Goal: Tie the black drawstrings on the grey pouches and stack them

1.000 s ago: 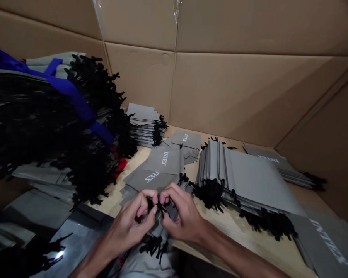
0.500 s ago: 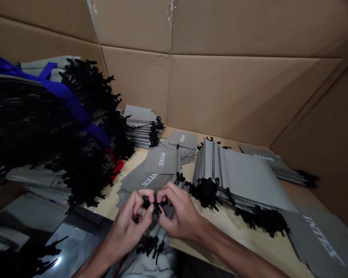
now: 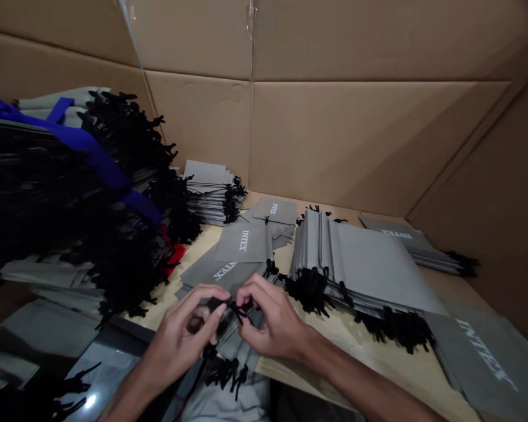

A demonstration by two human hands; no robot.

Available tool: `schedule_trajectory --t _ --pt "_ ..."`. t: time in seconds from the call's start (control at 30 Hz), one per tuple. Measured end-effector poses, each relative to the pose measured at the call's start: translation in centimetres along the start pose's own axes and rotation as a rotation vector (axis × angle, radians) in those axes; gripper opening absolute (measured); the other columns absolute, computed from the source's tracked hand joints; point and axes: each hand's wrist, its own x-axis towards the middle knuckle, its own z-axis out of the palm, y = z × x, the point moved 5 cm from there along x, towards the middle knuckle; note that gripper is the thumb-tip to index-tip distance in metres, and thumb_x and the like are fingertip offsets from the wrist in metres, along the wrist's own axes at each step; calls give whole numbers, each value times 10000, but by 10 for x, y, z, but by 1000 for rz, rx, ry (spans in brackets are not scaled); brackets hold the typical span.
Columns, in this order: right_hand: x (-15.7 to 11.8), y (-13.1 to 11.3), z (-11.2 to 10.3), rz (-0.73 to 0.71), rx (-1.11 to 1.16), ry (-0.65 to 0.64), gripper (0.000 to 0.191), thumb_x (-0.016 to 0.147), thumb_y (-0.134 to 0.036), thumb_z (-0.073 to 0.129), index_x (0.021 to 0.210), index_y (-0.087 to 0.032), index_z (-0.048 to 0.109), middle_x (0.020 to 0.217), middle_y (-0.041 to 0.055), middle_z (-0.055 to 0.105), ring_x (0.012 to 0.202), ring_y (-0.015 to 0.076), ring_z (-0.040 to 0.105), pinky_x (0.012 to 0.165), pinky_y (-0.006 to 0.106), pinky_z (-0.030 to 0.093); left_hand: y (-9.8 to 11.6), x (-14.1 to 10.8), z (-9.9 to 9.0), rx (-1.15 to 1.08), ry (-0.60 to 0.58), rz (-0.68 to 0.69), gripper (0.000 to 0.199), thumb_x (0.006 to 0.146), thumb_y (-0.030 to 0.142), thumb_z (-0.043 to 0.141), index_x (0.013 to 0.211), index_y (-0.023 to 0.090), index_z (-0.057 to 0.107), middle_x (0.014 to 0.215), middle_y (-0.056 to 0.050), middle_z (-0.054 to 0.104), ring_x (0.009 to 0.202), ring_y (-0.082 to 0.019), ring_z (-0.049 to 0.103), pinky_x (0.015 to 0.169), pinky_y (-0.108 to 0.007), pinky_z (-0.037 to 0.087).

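Black cord [image 3: 236, 311] is lying bunched between your hands, just above grey pouches [image 3: 236, 344] at the near table edge. Your right hand [image 3: 273, 322] is pinching it, thumb and forefinger appearing clamped on the strand. Your left hand [image 3: 182, 331] is holding thumb and forefinger beside the cord, a slim gap showing between tips; whether they are gripping, cannot tell.

Progress, by judgement: this piece is looking unfinished, any knot being hidden by fingers. Knotted ends are already fringing the broad stack [image 3: 374, 261] and the small rear stack [image 3: 206, 174]; how many are remaining isn't showing.

Materials: printed pouches [image 3: 235, 240] are lying flat, matte, rectangular, white-lettered INTEX. Blue strap [image 3: 108, 170] is crossing a tall, shaggy pile. Creased cardboard walls [image 3: 334, 146] are enclosing your pale wooden table [image 3: 374, 346].
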Motion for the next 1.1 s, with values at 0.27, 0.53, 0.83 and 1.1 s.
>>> schedule_trajectory --t 0.27,0.53,0.83,1.1 --pt "1 -4 -3 -62 -50 -44 267 846 -120 584 1081 -247 590 929 12 639 798 173 624 683 269 472 19 1 -3 286 -24 281 218 1056 179 676 1218 260 798 1134 -48 769 570 -55 568 504 -161 467" --pt "0 -7 -3 -90 -63 -62 264 859 -113 577 1090 -242 589 949 18 642 799 172 622 678 271 465 22 2 -3 309 -118 322 228 1058 113 650 1205 250 759 1080 -26 767 607 -66 580 553 -151 494" --pt "1 -11 -3 -143 -150 -19 206 917 -118 560 1085 -235 573 900 18 636 747 176 592 630 284 451 7 0 6 205 72 236 152 1024 174 660 1118 217 772 1047 -59 768 540 -61 572 473 -138 475" --pt "0 -11 0 -165 -211 69 179 933 -143 580 1085 -236 563 880 22 655 728 186 596 627 298 447 -15 1 21 -203 65 -172 337 1032 532 678 1079 199 707 548 83 557 319 -49 371 325 -126 299"
